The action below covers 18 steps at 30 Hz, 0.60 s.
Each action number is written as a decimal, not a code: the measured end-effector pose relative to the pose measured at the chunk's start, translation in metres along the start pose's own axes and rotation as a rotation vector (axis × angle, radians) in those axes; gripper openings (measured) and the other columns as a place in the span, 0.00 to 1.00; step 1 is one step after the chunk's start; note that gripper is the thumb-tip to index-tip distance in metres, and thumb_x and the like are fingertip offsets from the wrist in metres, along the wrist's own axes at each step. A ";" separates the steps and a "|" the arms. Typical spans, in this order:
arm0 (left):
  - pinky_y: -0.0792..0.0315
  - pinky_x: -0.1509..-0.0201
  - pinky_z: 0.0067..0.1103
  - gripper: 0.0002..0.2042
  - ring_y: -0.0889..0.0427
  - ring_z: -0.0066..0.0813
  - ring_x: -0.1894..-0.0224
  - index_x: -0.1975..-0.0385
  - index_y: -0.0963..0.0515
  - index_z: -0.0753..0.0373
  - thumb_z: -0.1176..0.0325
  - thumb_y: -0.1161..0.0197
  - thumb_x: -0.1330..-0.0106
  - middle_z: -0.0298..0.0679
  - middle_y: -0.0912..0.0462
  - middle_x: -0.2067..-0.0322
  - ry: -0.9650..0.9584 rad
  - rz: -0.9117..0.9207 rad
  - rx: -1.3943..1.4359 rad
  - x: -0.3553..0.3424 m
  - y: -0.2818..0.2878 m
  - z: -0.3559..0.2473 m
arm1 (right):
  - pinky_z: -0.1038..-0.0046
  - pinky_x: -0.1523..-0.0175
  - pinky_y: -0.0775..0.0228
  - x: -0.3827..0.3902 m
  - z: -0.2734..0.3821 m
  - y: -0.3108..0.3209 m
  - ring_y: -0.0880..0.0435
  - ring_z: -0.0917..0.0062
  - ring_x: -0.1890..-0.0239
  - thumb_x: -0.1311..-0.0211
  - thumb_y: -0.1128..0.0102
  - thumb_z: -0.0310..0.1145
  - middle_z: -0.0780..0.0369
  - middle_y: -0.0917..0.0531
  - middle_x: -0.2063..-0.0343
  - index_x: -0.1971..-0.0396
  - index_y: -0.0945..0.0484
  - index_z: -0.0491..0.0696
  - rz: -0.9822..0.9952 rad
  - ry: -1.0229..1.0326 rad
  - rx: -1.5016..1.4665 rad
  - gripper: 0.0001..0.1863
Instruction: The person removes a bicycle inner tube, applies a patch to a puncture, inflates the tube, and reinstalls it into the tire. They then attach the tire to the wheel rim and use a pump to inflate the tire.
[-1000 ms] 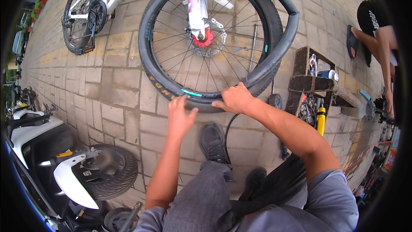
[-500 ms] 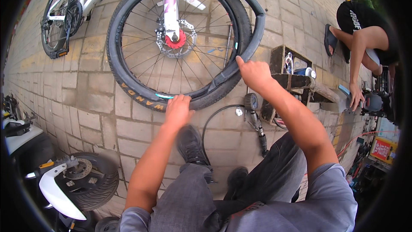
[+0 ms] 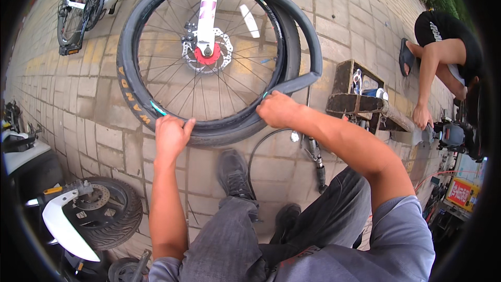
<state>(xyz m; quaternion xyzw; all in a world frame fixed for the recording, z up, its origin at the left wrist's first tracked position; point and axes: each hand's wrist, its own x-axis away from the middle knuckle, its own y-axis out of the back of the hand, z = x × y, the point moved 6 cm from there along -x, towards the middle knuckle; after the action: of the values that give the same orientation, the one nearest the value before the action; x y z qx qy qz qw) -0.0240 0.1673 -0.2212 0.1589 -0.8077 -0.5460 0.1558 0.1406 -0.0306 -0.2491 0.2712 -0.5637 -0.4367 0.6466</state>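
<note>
Ground: paving bricks [image 3: 117, 91], greyish. On them lies a white bicycle [image 3: 207, 15], its frame running toward upper left. A person in black [image 3: 450, 47] crouches at far right, a hand reaching low. Lower left: part of a scooter [image 3: 65, 224] with a white fender and a thick-treaded wheel.

The bicycle's front wheel [image 3: 207, 53], with red hub and disc, lies in front of the worker, near the feet. Its black tyre [image 3: 126, 81] rings the rim; the dark grey inner tube [image 3: 309, 36] bulges outside the tyre on the right side, bends sharply, then runs back to the rim.

A worn toolbox [image 3: 340, 103] stands right of the wheel. Near it, an air hose tool [image 3: 315, 156].

Right hand [image 3: 278, 110]: fingers curled closed on the inner tube where it meets the tyre. Left hand [image 3: 173, 133]: fingers bent over the tyre's near edge, thumb apart — gripping or only pressing, cannot tell.
</note>
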 end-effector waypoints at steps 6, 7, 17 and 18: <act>0.38 0.40 0.37 0.16 0.23 0.43 0.57 0.75 0.18 0.67 0.57 0.37 0.42 0.48 0.18 0.68 0.154 0.235 -0.273 -0.012 -0.002 0.030 | 0.62 0.51 0.34 -0.012 0.062 -0.019 0.20 0.62 0.55 0.50 0.44 0.27 0.54 0.19 0.62 0.59 0.22 0.42 -0.004 0.048 -0.145 0.16; 0.37 0.41 0.36 0.16 0.23 0.44 0.56 0.74 0.19 0.67 0.57 0.37 0.42 0.47 0.18 0.67 0.096 0.245 -0.258 -0.010 -0.007 0.022 | 0.61 0.50 0.34 -0.007 0.066 -0.017 0.21 0.62 0.54 0.50 0.44 0.27 0.54 0.20 0.61 0.57 0.23 0.42 -0.077 0.077 -0.182 0.17; 0.41 0.40 0.40 0.23 0.28 0.45 0.49 0.57 0.23 0.70 0.61 0.29 0.51 0.47 0.25 0.57 -0.031 0.219 0.053 0.037 -0.069 -0.075 | 0.62 0.72 0.25 0.099 -0.012 0.012 0.16 0.63 0.76 0.46 0.49 0.28 0.57 0.17 0.78 0.36 0.40 0.43 0.006 -0.529 -0.019 0.33; 0.45 0.39 0.43 0.25 0.29 0.43 0.48 0.55 0.24 0.68 0.61 0.29 0.51 0.45 0.27 0.55 -0.051 0.178 0.027 0.042 -0.072 -0.076 | 0.62 0.72 0.25 0.103 -0.032 0.006 0.16 0.63 0.76 0.46 0.49 0.28 0.57 0.17 0.78 0.39 0.36 0.44 -0.011 -0.558 -0.005 0.30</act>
<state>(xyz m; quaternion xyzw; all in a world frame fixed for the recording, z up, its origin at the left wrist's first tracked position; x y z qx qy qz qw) -0.0232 0.0605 -0.2580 0.0746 -0.8296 -0.5230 0.1808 0.1712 -0.1218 -0.1999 0.1419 -0.7173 -0.4994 0.4647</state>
